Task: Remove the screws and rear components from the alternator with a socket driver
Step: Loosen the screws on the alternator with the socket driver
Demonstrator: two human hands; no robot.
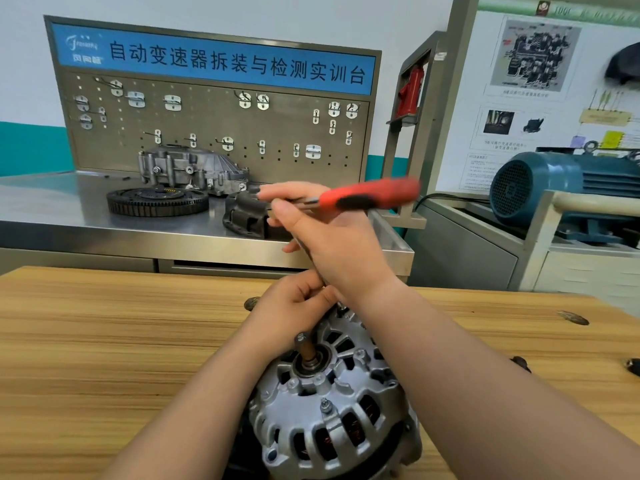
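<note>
A silver alternator point(332, 403) with vent slots and a protruding shaft lies on the wooden table point(104, 341) in front of me. My left hand point(291, 313) rests at its far edge, fingers curled and pinching something small that is hidden. My right hand point(332, 237) is raised above it and grips a socket driver point(370, 197) with a red and black handle. The handle points right and is blurred. The driver's shaft tip is hidden behind my hand.
A steel workbench point(86, 220) behind the table carries a toothed ring gear point(157, 201), a grey housing point(194, 171), a dark cover point(246, 216) and a pegboard point(207, 126). A blue motor point(554, 181) stands at right. Small dark knots mark the table's right side.
</note>
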